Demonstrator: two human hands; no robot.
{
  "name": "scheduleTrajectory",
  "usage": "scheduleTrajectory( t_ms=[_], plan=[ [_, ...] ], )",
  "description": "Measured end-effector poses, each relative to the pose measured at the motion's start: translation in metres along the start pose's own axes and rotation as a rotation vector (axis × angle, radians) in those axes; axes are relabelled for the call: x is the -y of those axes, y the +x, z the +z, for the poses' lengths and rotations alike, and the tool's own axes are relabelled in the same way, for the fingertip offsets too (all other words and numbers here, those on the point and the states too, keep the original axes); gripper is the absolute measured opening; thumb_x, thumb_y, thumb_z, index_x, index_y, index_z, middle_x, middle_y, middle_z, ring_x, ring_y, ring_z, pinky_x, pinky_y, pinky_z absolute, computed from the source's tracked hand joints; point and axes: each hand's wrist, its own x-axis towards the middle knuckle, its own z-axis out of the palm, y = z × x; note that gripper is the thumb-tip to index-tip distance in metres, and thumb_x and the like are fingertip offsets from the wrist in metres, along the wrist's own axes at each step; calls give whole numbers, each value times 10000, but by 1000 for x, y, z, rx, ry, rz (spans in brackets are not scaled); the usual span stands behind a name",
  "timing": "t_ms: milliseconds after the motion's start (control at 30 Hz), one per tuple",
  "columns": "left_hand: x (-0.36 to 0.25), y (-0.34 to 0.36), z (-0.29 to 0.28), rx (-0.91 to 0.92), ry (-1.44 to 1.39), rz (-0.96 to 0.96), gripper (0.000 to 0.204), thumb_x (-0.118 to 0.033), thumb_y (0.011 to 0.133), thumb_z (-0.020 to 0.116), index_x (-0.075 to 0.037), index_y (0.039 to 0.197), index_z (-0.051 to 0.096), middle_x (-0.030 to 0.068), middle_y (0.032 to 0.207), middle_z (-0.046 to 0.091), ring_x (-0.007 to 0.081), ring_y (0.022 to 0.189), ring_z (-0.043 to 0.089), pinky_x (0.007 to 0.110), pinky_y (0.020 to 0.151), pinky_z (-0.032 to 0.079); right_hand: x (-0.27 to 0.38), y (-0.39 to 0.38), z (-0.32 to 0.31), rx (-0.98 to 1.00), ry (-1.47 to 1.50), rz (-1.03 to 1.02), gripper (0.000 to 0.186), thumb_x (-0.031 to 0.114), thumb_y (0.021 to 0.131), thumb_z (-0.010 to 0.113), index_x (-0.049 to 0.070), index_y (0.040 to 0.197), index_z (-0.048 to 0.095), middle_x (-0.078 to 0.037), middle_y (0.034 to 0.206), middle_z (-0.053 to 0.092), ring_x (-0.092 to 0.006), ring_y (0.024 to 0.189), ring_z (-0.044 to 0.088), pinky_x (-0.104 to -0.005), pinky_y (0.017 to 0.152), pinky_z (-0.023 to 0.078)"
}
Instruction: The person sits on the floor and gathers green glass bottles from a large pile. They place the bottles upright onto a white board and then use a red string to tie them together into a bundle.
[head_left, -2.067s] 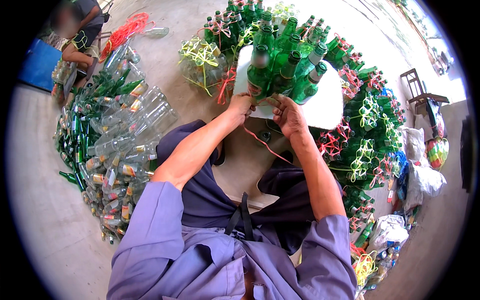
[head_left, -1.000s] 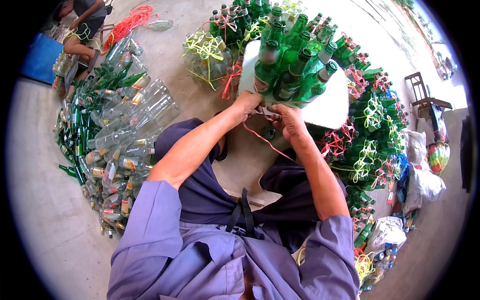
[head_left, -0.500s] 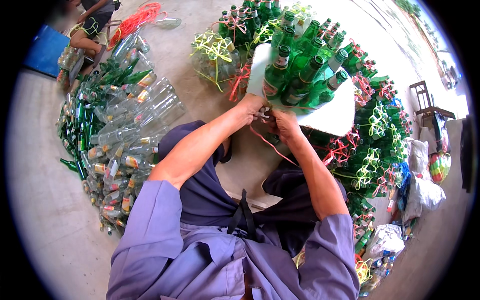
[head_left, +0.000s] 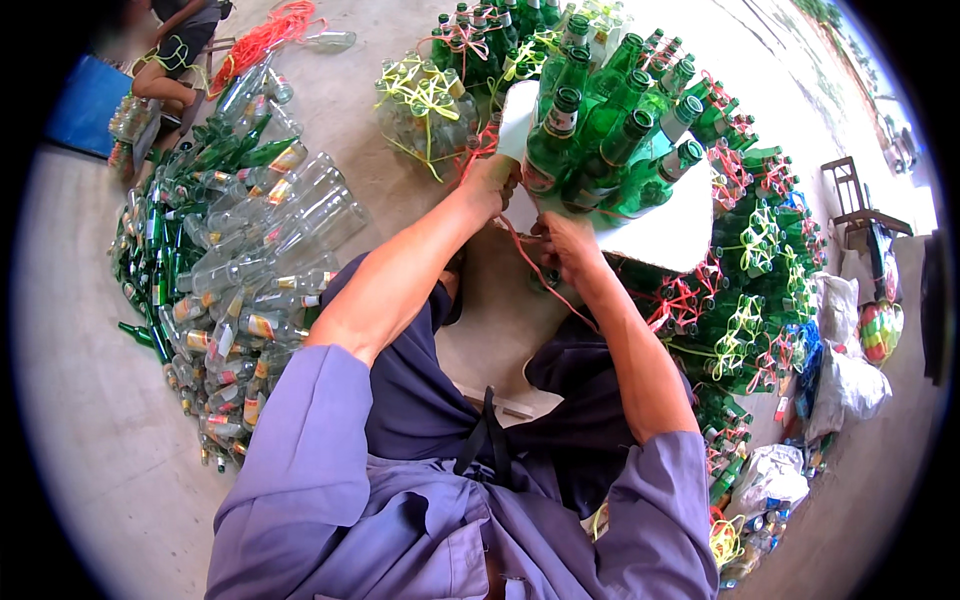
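Several green glass bottles stand upright in a cluster on a white board in front of me. At the board's near left corner my left hand is closed, beside the foot of the bottles. A strand of pinkish-red plastic twine runs from it down toward my right knee. My right hand is at the board's near edge, a little apart from the left. Its fingers are curled together, and what they hold, if anything, is hidden. A thin strand shows round the lower part of the cluster.
Loose clear and green bottles lie piled at my left. Bundles of green bottles tied with twine stand at the right; a bundle of clear bottles is beyond the board. Red twine lies heaped far left, near another person.
My hands were together at the board's near edge and are now apart. The left has moved up and to the left, the right slightly down; the twine now stretches up to the left hand.
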Motion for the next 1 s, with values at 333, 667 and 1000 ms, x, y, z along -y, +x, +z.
scheduleTrajectory(
  t_ms=[333,667,1000],
  plan=[
    [-11,37,-6,15,-151,-60,131,-6,733,613,-62,632,550,11,545,457,126,425,379,292,422,266,3,4,-18,-5,53,-61,144,163,857,644,27,811,639,-33,682,520,-117,484,444,-281,443,415],
    [-12,15,9,-52,-78,14,240,-45,779,632,-141,611,490,-31,520,396,96,387,331,263,389,234,7,23,-51,66,-335,-208,87,85,817,645,14,775,618,-23,657,515,-127,468,478,-284,423,424],
    [-12,14,7,-63,-79,42,195,-31,767,630,-110,629,518,-16,535,436,111,409,378,278,409,258,19,11,-42,-23,-227,-116,161,151,801,655,0,747,642,-37,597,493,-147,474,498,-290,425,446]
  ],
)
